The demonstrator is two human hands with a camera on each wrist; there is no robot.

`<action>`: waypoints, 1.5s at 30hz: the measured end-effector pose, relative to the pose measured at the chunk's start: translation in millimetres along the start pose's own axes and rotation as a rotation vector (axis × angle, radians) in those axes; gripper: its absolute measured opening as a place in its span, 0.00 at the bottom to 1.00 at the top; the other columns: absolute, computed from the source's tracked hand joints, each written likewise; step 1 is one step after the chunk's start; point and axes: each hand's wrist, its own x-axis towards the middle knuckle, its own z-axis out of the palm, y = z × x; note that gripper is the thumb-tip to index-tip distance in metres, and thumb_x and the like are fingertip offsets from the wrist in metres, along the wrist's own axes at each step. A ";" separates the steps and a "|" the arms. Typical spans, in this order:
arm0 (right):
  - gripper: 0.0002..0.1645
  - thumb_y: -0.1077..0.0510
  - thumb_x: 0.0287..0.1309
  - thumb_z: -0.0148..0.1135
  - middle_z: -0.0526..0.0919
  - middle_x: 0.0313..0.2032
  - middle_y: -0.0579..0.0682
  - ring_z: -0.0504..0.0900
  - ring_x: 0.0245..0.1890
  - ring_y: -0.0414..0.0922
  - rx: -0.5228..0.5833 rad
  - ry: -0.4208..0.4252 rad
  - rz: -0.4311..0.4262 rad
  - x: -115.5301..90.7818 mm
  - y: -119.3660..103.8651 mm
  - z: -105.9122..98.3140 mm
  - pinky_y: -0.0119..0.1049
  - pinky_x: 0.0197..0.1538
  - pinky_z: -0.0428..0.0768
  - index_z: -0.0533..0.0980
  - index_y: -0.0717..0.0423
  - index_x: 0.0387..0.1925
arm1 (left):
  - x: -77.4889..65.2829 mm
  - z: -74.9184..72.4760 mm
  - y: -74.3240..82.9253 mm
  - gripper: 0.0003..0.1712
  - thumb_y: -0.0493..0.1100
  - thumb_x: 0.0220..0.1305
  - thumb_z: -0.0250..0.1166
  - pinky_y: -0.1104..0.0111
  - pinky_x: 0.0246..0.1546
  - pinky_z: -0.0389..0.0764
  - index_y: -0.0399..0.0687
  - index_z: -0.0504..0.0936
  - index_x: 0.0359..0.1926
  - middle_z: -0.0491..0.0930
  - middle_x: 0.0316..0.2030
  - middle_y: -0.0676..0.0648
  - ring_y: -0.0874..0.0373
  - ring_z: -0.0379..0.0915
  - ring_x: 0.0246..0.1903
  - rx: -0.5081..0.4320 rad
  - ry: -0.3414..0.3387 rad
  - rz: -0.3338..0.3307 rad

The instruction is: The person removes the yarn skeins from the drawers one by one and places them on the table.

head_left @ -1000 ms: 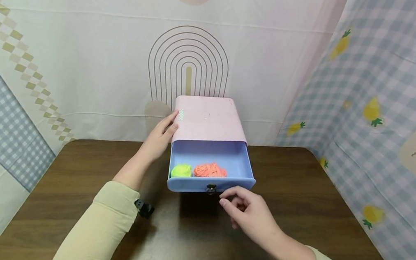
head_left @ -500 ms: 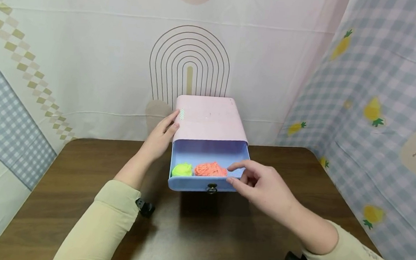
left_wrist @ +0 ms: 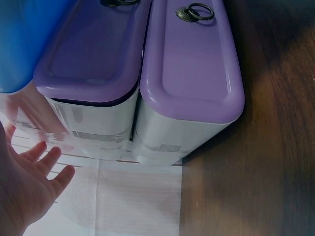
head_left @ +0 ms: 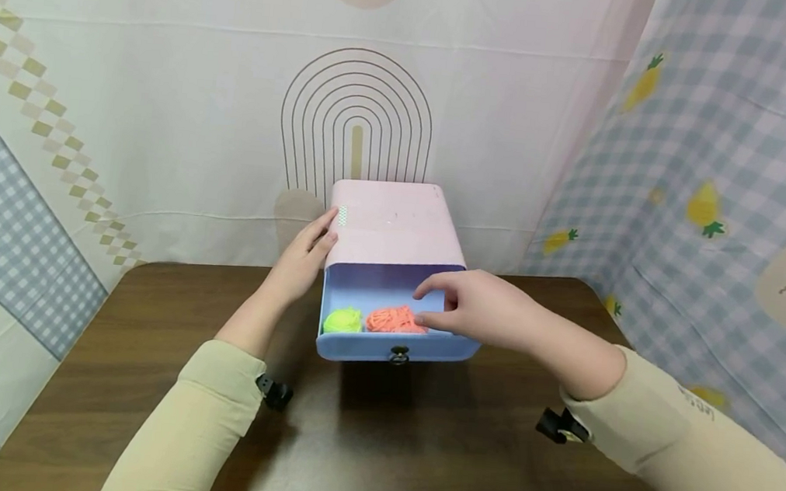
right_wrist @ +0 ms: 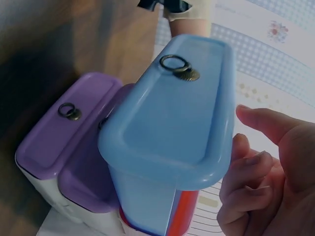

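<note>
A small chest of drawers [head_left: 402,227] with a pale pink top stands at the back of the table. Its blue top drawer [head_left: 349,348] is pulled out, a ring pull on its front. Inside lie a neon yellow-green ball of yarn [head_left: 343,320] and a coral bundle of yarn [head_left: 390,319]. Over the drawer's right side reaches my right hand [head_left: 489,308], thumb and index finger apart, tips right at the coral yarn. My left hand [head_left: 300,261] rests against the chest's left side, fingers extended.
Below the blue drawer are two closed purple drawers [left_wrist: 192,64] with ring pulls. The dark wooden table [head_left: 165,366] stretches to either side. A patterned cloth [head_left: 202,104] hangs close behind the chest, and a checked cloth [head_left: 746,136] hangs on the right.
My right hand has risen from beside the ring pull, passed over the drawer's front edge and moved in to the coral yarn. The left hand and the drawer have stayed put.
</note>
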 end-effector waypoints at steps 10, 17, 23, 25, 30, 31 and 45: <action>0.27 0.40 0.57 0.69 0.79 0.25 0.42 0.75 0.24 0.40 -0.153 -0.230 0.014 30.9 -13.9 -6.5 0.39 0.34 0.75 0.79 0.42 0.56 | 0.3 -0.4 -0.2 0.34 0.63 0.76 0.44 0.46 0.66 0.63 0.65 0.54 0.78 0.54 0.75 0.42 0.43 0.58 0.69 -0.007 0.000 -0.003; 0.28 0.41 0.57 0.69 0.84 0.27 0.36 0.78 0.42 0.39 -0.215 -0.289 0.005 45.6 -18.8 -4.7 0.42 0.53 0.75 0.78 0.44 0.58 | 0.0 -0.2 0.9 0.34 0.64 0.75 0.44 0.46 0.66 0.63 0.65 0.54 0.78 0.53 0.75 0.42 0.43 0.59 0.69 -0.007 -0.008 -0.012; 0.28 0.40 0.58 0.67 0.85 0.32 0.37 0.77 0.45 0.41 -0.285 -0.355 0.019 54.6 -22.0 -0.8 0.43 0.55 0.75 0.79 0.43 0.58 | 0.2 -0.4 0.1 0.35 0.66 0.75 0.43 0.45 0.66 0.63 0.68 0.54 0.78 0.54 0.75 0.42 0.43 0.59 0.69 0.012 -0.008 -0.025; 0.28 0.40 0.58 0.67 0.85 0.39 0.39 0.77 0.45 0.41 -0.319 -0.371 0.015 57.4 -21.8 1.3 0.42 0.55 0.75 0.79 0.44 0.58 | 0.2 -0.2 0.1 0.35 0.66 0.74 0.43 0.44 0.65 0.63 0.68 0.54 0.78 0.54 0.75 0.42 0.42 0.59 0.69 0.016 -0.008 -0.029; 0.30 0.39 0.58 0.66 0.82 0.51 0.43 0.77 0.47 0.41 -0.368 -0.379 0.001 61.4 -20.9 5.5 0.41 0.57 0.75 0.79 0.48 0.59 | -0.3 0.0 0.5 0.35 0.65 0.75 0.44 0.44 0.65 0.62 0.67 0.54 0.78 0.53 0.75 0.42 0.41 0.59 0.69 0.013 -0.006 -0.021; 0.31 0.39 0.58 0.66 0.82 0.51 0.44 0.77 0.47 0.41 -0.372 -0.377 0.001 61.7 -20.6 5.9 0.40 0.57 0.74 0.79 0.48 0.59 | -0.3 0.2 0.5 0.35 0.65 0.75 0.44 0.44 0.65 0.63 0.67 0.54 0.78 0.53 0.75 0.42 0.41 0.59 0.69 0.012 -0.005 -0.020; 0.25 0.43 0.54 0.71 0.83 0.43 0.41 0.76 0.42 0.42 -0.293 -0.265 -0.014 58.3 -13.4 5.4 0.38 0.48 0.76 0.83 0.46 0.52 | 0.3 0.3 -0.2 0.34 0.65 0.75 0.44 0.44 0.66 0.62 0.67 0.54 0.78 0.54 0.75 0.43 0.42 0.58 0.69 0.009 -0.001 -0.022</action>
